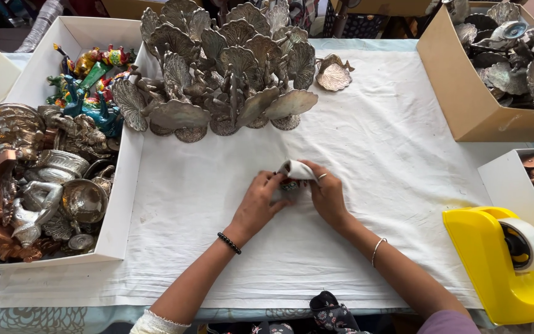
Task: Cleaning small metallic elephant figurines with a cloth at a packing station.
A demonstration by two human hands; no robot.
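Observation:
Both hands meet at the middle of a white cloth (372,142) spread over the table. My left hand (258,203) and my right hand (327,196) together grip a small object (291,184) that is partly wrapped in white paper (298,169). Only a bit of its dark, patterned surface shows between the fingers, so I cannot tell what it is. A black bead bracelet sits on my left wrist, a thin silver bangle on my right wrist and a ring on a right finger.
Several silver peacock figures (230,74) stand in a cluster at the back. A white box (122,204) at the left holds metal and coloured statuettes. A cardboard box (458,93) of metal pieces stands back right. A yellow tape dispenser (502,260) sits front right.

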